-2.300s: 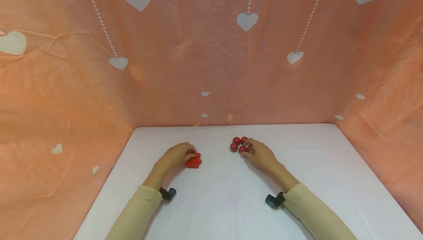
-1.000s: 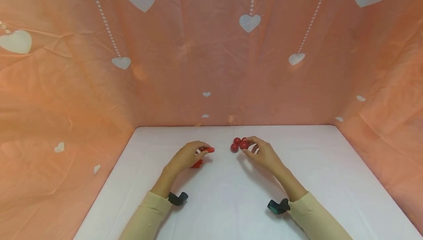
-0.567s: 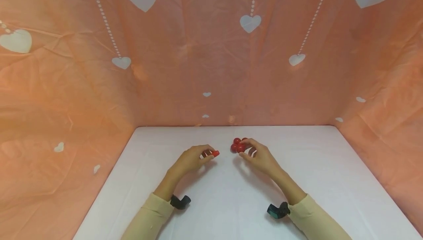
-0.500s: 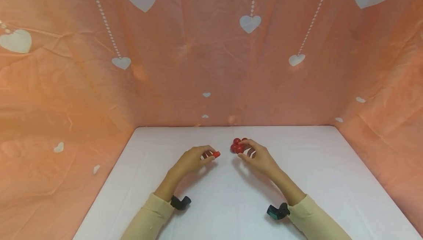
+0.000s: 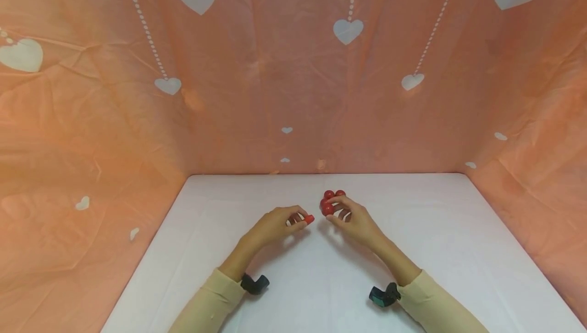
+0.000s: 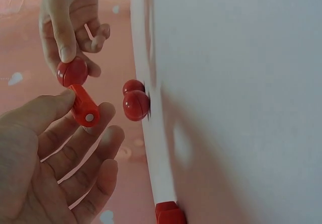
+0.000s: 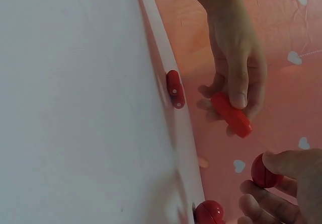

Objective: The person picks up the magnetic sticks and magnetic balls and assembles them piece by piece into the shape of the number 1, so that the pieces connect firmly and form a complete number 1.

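In the head view, my left hand (image 5: 279, 225) pinches a short red plastic rod (image 5: 309, 219) between thumb and fingers, raised over the table. A small white dot marks the end of this rod (image 6: 89, 114) in the left wrist view. Just to the right, my right hand (image 5: 356, 221) pinches a shiny red ball (image 5: 327, 209) with a seam round it. The held ball (image 6: 72, 72) overlaps the tip of the held rod in the left wrist view. In the right wrist view a gap shows between the rod (image 7: 231, 114) and the ball (image 7: 264, 171).
Several other red balls (image 5: 329, 194) sit on the white table (image 5: 293, 282) behind my right hand. Two more red rods (image 7: 174, 85) lie on the table, hidden behind my left hand in the head view. A peach curtain (image 5: 275, 93) with white hearts surrounds the table.
My left hand has picked up a rod from the group at left and carried it right. My right hand has lifted a ball and brought it slightly left and nearer. The hands are closer together.
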The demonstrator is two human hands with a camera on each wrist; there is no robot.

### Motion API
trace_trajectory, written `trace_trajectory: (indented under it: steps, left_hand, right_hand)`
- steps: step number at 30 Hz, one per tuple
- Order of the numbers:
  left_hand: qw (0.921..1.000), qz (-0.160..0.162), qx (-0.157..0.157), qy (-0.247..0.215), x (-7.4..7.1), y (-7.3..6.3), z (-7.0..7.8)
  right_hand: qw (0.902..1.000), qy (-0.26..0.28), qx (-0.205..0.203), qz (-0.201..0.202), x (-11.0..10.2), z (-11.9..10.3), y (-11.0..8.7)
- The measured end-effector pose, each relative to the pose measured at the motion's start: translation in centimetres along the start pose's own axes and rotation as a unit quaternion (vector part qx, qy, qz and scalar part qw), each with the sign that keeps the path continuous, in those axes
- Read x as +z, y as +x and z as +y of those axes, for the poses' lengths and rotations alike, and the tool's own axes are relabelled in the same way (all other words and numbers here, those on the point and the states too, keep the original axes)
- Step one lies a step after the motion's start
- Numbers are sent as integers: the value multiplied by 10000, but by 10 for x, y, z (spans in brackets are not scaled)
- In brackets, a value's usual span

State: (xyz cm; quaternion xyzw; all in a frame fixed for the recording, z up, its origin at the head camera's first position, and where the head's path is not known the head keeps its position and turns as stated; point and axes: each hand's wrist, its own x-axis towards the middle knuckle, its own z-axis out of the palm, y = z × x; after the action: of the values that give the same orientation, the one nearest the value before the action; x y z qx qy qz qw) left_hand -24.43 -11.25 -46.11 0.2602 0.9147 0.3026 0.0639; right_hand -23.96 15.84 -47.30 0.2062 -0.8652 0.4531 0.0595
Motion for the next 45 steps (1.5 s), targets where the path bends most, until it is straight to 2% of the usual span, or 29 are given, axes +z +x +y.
trace_trajectory:
  steps: [7, 19, 26, 33, 45]
  left_hand:
    - [9998, -52, 164, -98, 4, 0, 3]
    - [9998, -80, 181, 65, 8, 2, 5]
    - [9992, -110, 365, -131, 8, 2, 6]
    - [9991, -63, 397, -114, 8, 3, 7]
    - [9997, -80, 226, -45, 15, 2, 6]
  right_hand:
    - [9998, 18, -174, -27, 3, 1, 0]
    - [9991, 84, -411, -46, 6, 0, 0]
    - [9992, 120, -238, -298, 9, -3, -1]
    - [9992, 189, -232, -282, 11, -2, -2]
    - [9953, 806, 19, -542, 14, 6, -1]
